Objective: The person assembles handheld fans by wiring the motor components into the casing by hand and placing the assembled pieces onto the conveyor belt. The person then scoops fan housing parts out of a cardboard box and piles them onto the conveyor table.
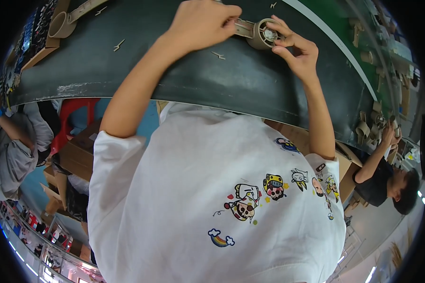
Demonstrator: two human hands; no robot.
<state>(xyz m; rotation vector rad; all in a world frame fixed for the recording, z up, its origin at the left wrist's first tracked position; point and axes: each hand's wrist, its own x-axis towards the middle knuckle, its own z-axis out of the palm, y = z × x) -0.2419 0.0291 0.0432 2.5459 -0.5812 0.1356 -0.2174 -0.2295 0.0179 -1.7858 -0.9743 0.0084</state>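
Observation:
A tan plastic housing with a round barrel (259,36) and an open handle (243,28), shaped like a hair dryer shell, lies on the dark work surface (184,85). My right hand (297,49) grips the barrel's rim at its right end, thumb below and fingers above. Spokes and a pale centre show inside that end. My left hand (203,26) is closed at the handle's far left end, its fingertips against the handle. What those fingers pinch is hidden. Small tan forked pieces lie nearby, one (218,55) below my left hand and another (119,45) farther left.
Another tan housing (62,24) stands at the upper left beside a cardboard box (45,49) of dark parts. A green belt (326,33) with a pale edge runs along the far right. A co-worker (382,174) handles tan parts at right; another person (16,141) sits at left.

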